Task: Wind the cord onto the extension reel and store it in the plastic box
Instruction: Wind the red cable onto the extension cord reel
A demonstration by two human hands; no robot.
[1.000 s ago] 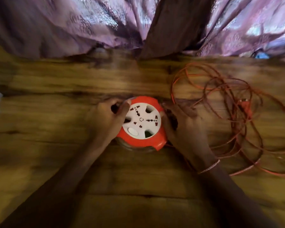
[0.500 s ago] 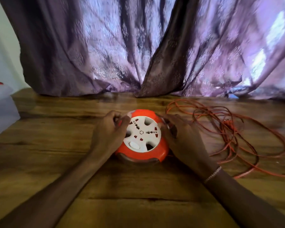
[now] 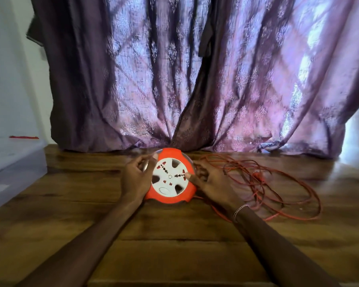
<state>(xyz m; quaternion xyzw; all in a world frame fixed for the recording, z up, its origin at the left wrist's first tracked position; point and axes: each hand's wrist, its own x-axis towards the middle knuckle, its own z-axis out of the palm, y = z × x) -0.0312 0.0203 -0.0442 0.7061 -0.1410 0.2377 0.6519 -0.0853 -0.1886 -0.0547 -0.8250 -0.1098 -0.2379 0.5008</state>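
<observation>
The table (image 3: pixel 174 245) carries a loose, springy cord (image 3: pixel 278 183) heaped right of the rigid, light-looking reel (image 3: pixel 170 177); left hand (image 3: pixel 136 179) half-curled steadies its rim; right hand (image 3: pixel 211 185) open, fingertip on the white disc, probably the best place to turn it.

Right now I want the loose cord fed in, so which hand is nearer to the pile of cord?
Right. The right hand lies between the reel and the loose cord, beside its nearest loops; the left hand is on the reel's far side.
</observation>
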